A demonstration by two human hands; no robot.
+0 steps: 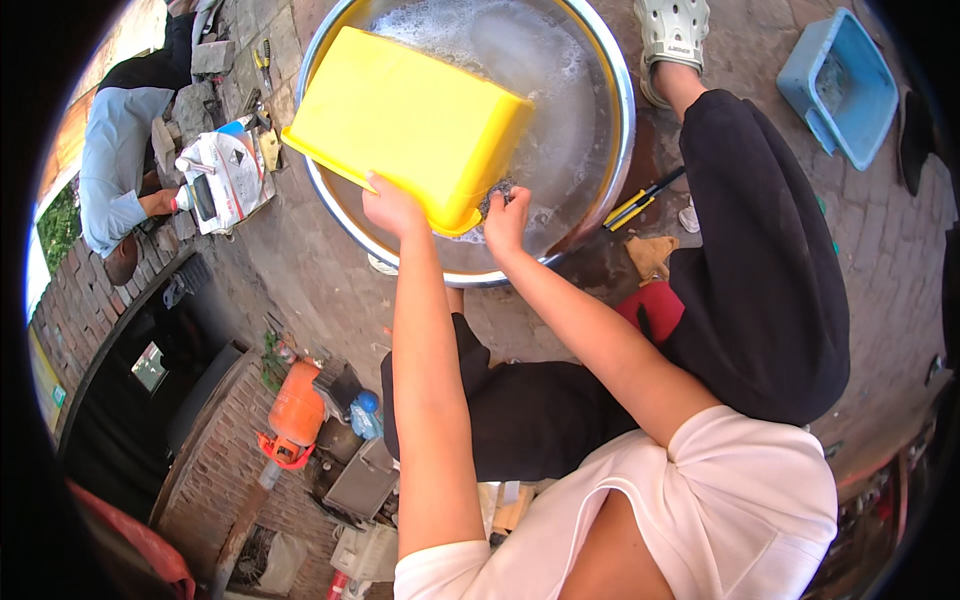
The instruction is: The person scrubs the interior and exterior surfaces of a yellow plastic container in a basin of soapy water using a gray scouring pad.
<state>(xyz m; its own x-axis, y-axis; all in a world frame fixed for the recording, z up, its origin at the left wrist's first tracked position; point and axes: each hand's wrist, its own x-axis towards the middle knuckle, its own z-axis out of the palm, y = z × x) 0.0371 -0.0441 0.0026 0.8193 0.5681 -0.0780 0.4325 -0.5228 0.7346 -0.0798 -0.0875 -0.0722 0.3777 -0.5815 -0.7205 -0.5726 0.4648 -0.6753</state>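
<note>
A yellow plastic bin (405,112) lies tilted over a wide metal basin (619,112), its broad flat side turned up. My left hand (394,206) grips the rim of the bin at its near edge. Between the fingers of my right hand (506,221) is a grey steel wool scrubber (496,193), held against the bin's near right corner. Cloudy soapy water (540,67) with foam fills the basin below. The far side of the bin and its inside are hidden from me.
A blue plastic tub (855,97) stands at the upper right. Yellow-and-black tools (637,204) and a tan work glove (651,253) lie right of the basin. At left, a person (124,150) bends over a white sack (232,180). An orange gas cylinder (298,405) stands lower left.
</note>
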